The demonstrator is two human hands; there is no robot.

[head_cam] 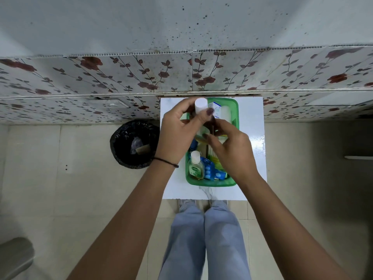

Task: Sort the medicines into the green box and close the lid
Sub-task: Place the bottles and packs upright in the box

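Medicines fill the green box [235,110] on the small white table [252,158]. Left hand [177,130] fingers wrap a white-capped bottle [200,105], holding it above the far end, likely seeking a gap. Right hand [228,146] fingers curl down among the packs; whether they grip anything I cannot tell. No lid shows.

Only thing I can actually read here is the green label on the small clear bottle [195,167] with the white cap, near end of the green box [212,182]: looks like "Dettol", though it's a bit soft. The white carton [217,111] at the far end has blue print on it, too blurry to make out. Blue packs [210,170] next to the bottle: nothing legible either.
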